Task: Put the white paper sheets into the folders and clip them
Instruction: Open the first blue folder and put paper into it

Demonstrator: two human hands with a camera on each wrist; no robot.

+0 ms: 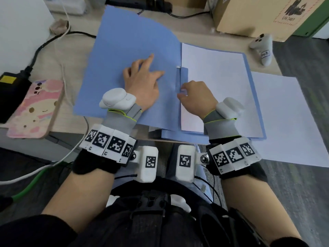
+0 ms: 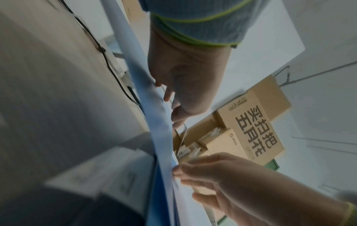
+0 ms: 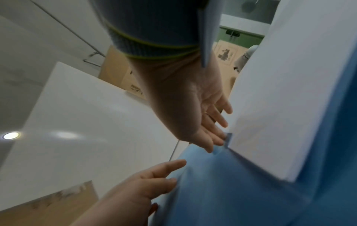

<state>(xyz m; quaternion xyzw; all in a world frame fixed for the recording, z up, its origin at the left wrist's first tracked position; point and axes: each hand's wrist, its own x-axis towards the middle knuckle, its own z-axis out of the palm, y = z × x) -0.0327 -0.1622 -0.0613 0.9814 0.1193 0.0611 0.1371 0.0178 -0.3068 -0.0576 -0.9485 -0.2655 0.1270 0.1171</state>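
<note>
pink phone [image 1: 34,107], white controller [image 1: 263,49] flank folder [image 1: 124,50].

Wooden desk [image 1: 74,56] (grey floor [image 1: 300,72])

A pink phone case [image 1: 34,107] lies at the bench's [image 1: 76,56] left edge beside a black power adapter [image 1: 12,93]; a white controller [image 1: 263,49] rests near a cardboard box [image 1: 258,16], possibly a shipping carton.

We see a light blue folder [image 1: 128,50] holding a white sheet [image 1: 219,82], a pink pastel phone case [image 1: 35,107], and black-and-white checkered wrist bands [image 1: 108,141].
</note>
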